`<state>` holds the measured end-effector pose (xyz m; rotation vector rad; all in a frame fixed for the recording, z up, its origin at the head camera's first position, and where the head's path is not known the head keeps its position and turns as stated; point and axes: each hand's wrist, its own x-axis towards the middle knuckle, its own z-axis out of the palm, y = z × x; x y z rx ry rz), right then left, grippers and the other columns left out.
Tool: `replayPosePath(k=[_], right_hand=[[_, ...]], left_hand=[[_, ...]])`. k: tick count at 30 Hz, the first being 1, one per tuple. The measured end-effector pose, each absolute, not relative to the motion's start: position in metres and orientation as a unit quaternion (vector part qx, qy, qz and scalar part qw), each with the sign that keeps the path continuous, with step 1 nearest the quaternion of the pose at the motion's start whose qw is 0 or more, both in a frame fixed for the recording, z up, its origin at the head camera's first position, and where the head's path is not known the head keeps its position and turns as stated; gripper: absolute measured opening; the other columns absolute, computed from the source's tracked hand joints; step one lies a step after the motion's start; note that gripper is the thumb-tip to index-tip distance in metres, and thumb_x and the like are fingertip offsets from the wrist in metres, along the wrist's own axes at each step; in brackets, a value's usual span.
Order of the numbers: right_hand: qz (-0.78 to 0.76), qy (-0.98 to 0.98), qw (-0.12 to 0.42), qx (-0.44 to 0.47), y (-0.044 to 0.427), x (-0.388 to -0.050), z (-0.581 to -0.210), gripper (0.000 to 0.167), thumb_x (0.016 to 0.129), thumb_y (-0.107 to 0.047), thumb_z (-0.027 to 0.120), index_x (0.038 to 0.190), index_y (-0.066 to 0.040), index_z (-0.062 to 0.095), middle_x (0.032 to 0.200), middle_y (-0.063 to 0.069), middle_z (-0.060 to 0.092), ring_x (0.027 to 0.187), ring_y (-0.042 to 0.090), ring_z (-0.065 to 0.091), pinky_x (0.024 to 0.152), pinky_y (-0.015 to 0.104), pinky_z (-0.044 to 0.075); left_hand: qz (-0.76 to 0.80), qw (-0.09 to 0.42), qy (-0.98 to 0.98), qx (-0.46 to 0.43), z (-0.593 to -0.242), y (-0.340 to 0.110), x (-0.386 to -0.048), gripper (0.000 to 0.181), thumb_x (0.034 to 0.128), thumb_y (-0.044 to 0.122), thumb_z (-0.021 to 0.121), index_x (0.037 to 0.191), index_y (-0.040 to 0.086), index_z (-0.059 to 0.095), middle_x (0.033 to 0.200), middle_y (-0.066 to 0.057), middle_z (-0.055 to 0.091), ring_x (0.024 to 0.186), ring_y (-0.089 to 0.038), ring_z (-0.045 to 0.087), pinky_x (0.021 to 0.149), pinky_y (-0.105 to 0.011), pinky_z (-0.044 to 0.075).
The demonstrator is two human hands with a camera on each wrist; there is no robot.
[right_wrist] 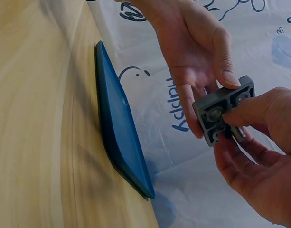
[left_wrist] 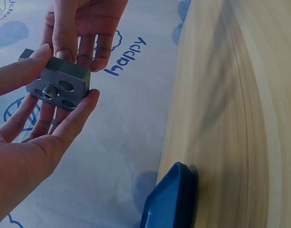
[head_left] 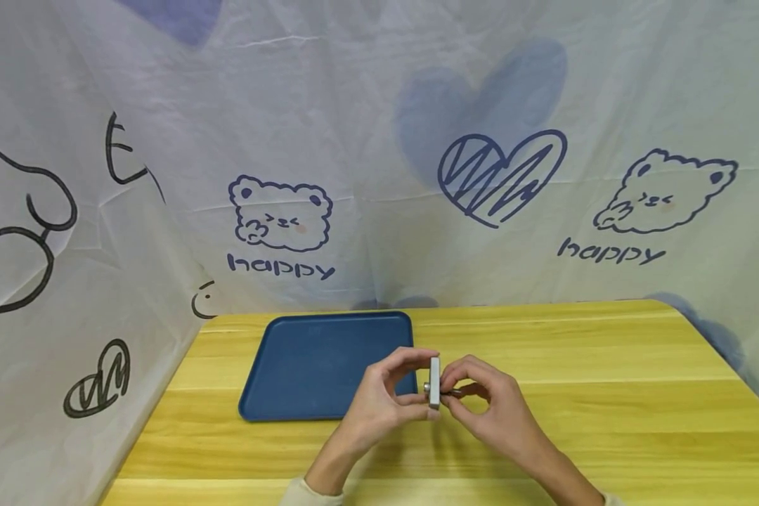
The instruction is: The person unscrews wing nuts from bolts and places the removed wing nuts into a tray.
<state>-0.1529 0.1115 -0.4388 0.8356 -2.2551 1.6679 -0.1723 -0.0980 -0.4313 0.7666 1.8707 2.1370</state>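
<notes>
My left hand [head_left: 379, 400] grips a small grey metal block [head_left: 434, 383] by its edges, thumb on one side and fingers on the other. The block stands upright above the table, with several round holes in its face. A bolt [left_wrist: 49, 92] sits through it, its round end showing on the left hand's side. On the opposite, recessed side, the bolt's threaded shank sticks out in the right wrist view. My right hand [head_left: 490, 404] pinches at this shank, its thumb against the block's recessed face. The right fingertips partly hide the shank, and whether a nut is there cannot be told.
A blue tray [head_left: 329, 324] lies on the wood-grain table [head_left: 607, 393], left of and behind the hands. White cloth [head_left: 379, 140] with printed bears and hearts hangs behind the table and along its left side.
</notes>
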Motion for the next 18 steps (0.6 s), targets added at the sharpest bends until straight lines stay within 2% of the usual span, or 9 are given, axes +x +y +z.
replayPosePath(k=[5,10,15,18], right_hand=[[0.575,-0.761,0.086,0.288,0.1158,-0.1540,-0.4350,0.019,0.091,-0.001,0.077,0.101,-0.015,0.069,0.110,0.002,0.068,0.103,0.020,0.067,0.083,0.036,0.064],[0.607,-0.757,0.055,0.236,0.1205,-0.1555,-0.4305,0.012,0.099,-0.008,0.070,0.110,-0.009,0.069,0.116,0.010,0.068,0.108,0.022,0.067,0.089,0.036,0.062],[0.631,-0.758,-0.004,0.163,0.1196,-0.1563,-0.4289,0.019,0.101,-0.015,0.068,0.115,-0.002,0.069,0.115,0.015,0.067,0.102,0.025,0.071,0.083,0.035,0.064],[0.641,-0.751,-0.046,0.151,0.1193,-0.1571,-0.4299,0.027,0.103,-0.018,0.066,0.119,0.003,0.065,0.112,0.020,0.066,0.097,0.029,0.073,0.080,0.040,0.065]], left_hand=[[0.727,0.097,0.632,0.249,-0.4300,-0.0998,-0.1729,0.067,0.0777,-0.016,0.081,0.138,0.006,0.061,0.139,-0.015,0.055,0.134,-0.033,0.051,0.095,-0.048,0.060],[0.725,0.092,0.636,0.247,-0.4284,-0.1004,-0.1736,0.068,0.0770,-0.017,0.080,0.138,0.006,0.061,0.139,-0.015,0.055,0.133,-0.031,0.052,0.095,-0.047,0.060],[0.720,0.091,0.637,0.260,-0.4302,-0.0981,-0.1734,0.069,0.0753,-0.020,0.080,0.137,0.003,0.061,0.140,-0.019,0.053,0.133,-0.030,0.052,0.096,-0.046,0.059],[0.718,0.092,0.637,0.265,-0.4308,-0.0967,-0.1729,0.069,0.0747,-0.021,0.080,0.136,0.003,0.061,0.140,-0.019,0.052,0.134,-0.029,0.051,0.096,-0.045,0.059]])
